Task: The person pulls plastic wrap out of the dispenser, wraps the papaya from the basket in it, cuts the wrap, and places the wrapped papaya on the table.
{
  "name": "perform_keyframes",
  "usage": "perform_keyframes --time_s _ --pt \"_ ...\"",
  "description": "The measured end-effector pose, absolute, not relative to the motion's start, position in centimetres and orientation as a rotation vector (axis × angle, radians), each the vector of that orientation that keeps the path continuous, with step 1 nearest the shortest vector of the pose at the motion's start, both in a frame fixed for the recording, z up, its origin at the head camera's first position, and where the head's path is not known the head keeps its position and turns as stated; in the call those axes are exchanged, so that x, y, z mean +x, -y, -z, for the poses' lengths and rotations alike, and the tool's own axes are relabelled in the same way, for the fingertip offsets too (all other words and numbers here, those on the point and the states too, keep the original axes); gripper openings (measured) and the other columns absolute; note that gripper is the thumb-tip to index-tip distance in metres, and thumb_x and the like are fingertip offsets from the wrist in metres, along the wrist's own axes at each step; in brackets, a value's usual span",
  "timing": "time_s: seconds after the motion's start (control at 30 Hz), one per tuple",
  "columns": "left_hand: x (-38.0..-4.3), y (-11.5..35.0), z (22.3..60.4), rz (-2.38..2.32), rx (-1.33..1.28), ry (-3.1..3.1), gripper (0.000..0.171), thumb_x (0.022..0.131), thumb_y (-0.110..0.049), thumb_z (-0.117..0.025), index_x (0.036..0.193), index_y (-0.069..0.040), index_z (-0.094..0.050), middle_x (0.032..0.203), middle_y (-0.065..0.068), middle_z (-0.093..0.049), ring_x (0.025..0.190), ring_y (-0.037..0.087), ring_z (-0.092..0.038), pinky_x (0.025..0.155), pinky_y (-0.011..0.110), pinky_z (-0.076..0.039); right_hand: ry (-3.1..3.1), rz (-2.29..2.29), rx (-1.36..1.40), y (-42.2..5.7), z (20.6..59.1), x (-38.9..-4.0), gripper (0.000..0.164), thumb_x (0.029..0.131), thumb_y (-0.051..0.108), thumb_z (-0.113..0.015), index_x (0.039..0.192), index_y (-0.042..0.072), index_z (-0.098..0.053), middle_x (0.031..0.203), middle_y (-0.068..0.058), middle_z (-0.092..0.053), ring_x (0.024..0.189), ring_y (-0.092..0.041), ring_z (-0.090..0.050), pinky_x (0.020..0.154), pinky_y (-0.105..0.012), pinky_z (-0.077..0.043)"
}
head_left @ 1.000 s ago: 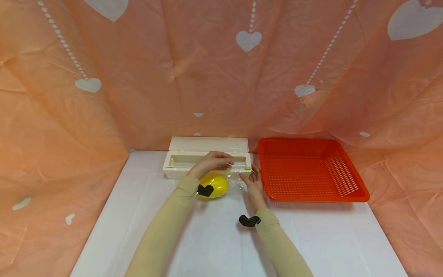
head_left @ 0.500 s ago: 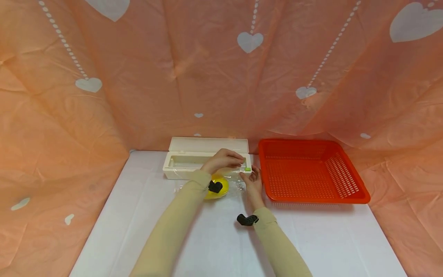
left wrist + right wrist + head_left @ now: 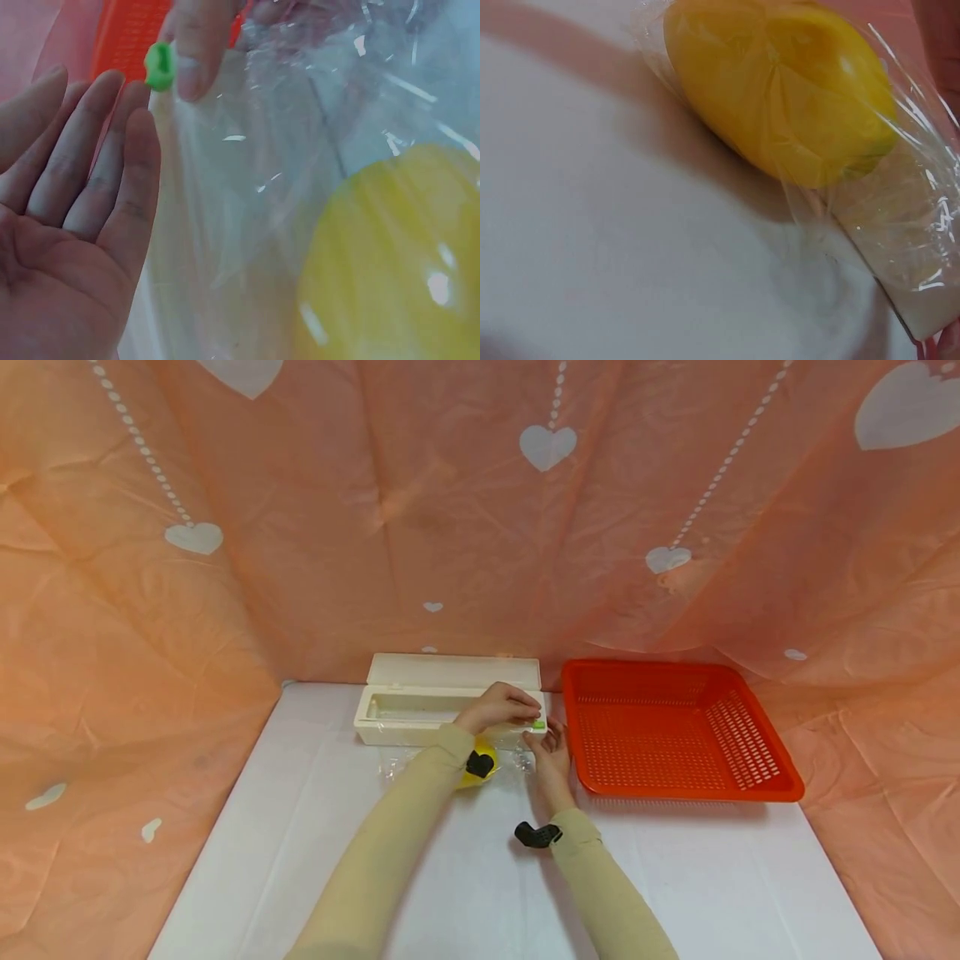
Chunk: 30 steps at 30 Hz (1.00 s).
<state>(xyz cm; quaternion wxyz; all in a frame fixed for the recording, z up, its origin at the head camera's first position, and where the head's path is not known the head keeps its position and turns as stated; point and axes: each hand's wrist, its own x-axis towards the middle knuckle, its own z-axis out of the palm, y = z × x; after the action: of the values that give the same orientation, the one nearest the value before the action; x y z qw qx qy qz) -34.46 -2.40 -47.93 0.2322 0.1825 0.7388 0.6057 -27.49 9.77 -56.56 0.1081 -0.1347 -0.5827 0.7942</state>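
A long white cling film dispenser point(image 3: 397, 735) lies with its lid point(image 3: 453, 672) raised. Clear cling film point(image 3: 262, 150) stretches from it over a smooth yellow fruit point(image 3: 780, 90) on the table. My left hand point(image 3: 501, 706) hovers above the dispenser's right part, fingers fairly straight and holding nothing; its palm shows in the left wrist view, fingertips close to the green slider point(image 3: 159, 67). My right hand point(image 3: 551, 756) grips the dispenser's right end, its thumb point(image 3: 199, 60) pressing the film on the front edge. In the head view, my left sleeve and wrist camera partly hide the fruit.
A red perforated plastic basket point(image 3: 750, 789) stands on the table just right of my right hand. The white tabletop point(image 3: 675, 860) stretches toward me. An orange curtain with pale hearts point(image 3: 315, 568) hangs right behind the dispenser.
My left hand has moved right along the dispenser, from about its middle to near the green slider. My left wrist now covers more of the fruit. My right hand stays at the dispenser's end.
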Motion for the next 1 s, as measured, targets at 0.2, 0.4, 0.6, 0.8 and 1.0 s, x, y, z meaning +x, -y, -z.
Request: perform_keyframes --time_s 0.2,0.4,0.6,0.8,1.0 --pt "-34.3 1.8 48.3 -1.563 0.565 -2.221 0.022 0.084 0.002 -0.07 0.104 0.009 -0.069 0.094 0.017 -0.071 0.085 0.02 -0.068 0.075 0.025 -0.055 1.727 -2.324 -0.409 -9.9 56.4 -27.7 0.055 0.088 0.001 -0.067 0.135 0.003 -0.039 0.127 -0.012 -0.045 0.117 -0.022 -0.044 0.099 -0.028 -0.04" --pt "-34.1 1.4 48.6 -1.496 0.631 -2.284 0.029 0.074 0.013 -0.074 0.102 0.01 -0.068 0.093 0.018 -0.071 0.087 0.023 -0.069 0.07 0.024 -0.056 1.722 -2.314 -0.401 -9.9 56.5 -27.5 0.049 0.088 -0.004 -0.063 0.131 0.003 -0.041 0.117 -0.008 -0.047 0.103 -0.017 -0.047 0.082 -0.017 -0.045" --pt "-34.0 1.1 48.5 -1.492 0.636 -2.308 0.027 0.073 0.012 -0.076 0.099 0.009 -0.069 0.091 0.018 -0.071 0.085 0.023 -0.069 0.068 0.023 -0.055 1.691 -2.354 -0.393 -9.9 56.7 -27.5 0.047 0.09 -0.001 -0.063 0.131 0.004 -0.04 0.115 -0.006 -0.047 0.102 -0.014 -0.047 0.083 -0.017 -0.046" --pt "-34.0 1.1 48.6 -1.518 0.625 -2.3 0.026 0.073 0.012 -0.076 0.098 0.01 -0.068 0.091 0.019 -0.071 0.084 0.024 -0.07 0.067 0.024 -0.055 1.662 -2.369 -0.385 -9.8 56.7 -27.4 0.047 0.09 -0.001 -0.063 0.13 0.004 -0.041 0.113 -0.004 -0.048 0.1 -0.013 -0.047 0.082 -0.018 -0.047" --pt "-33.9 1.1 48.7 -1.49 0.623 -2.348 0.023 0.074 0.009 -0.077 0.095 0.007 -0.07 0.088 0.015 -0.071 0.08 0.02 -0.069 0.066 0.022 -0.055 1.62 -2.398 -0.402 -9.7 56.5 -27.4 0.049 0.089 -0.004 -0.061 0.133 0.001 -0.039 0.118 -0.007 -0.046 0.105 -0.015 -0.045 0.084 -0.017 -0.046"
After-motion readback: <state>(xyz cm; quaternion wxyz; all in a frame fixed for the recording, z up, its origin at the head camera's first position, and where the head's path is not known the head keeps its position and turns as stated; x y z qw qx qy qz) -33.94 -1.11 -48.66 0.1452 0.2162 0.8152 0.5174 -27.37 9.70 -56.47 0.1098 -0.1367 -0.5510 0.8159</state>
